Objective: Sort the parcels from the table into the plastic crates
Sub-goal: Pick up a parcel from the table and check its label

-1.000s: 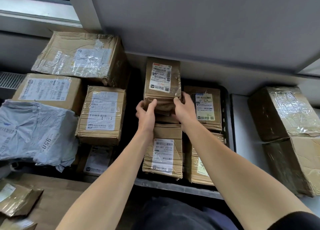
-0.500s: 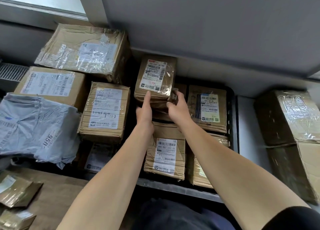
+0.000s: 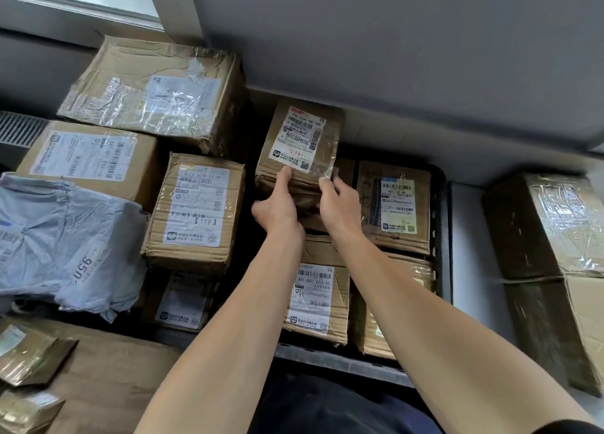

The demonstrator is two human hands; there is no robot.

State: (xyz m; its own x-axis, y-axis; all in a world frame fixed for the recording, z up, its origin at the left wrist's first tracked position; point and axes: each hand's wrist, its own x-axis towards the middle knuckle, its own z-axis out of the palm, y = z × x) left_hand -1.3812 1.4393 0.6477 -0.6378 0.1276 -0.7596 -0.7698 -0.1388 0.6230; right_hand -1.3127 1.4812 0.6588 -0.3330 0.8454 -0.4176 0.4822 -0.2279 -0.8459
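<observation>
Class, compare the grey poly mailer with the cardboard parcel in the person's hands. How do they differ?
The grey poly mailer is soft, crumpled plastic; the cardboard parcel is a stiff brown box. The mailer lies untouched; the parcel is held by the left hand and right hand. Both carry printed shipping markings.

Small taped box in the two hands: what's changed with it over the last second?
The small taped box has turned a little, far end leaning right, and shifted slightly left over the black crate. The left hand now lays its thumb on the box's top; the right hand keeps its grip on the near right corner. The other parcels stayed put.
</observation>
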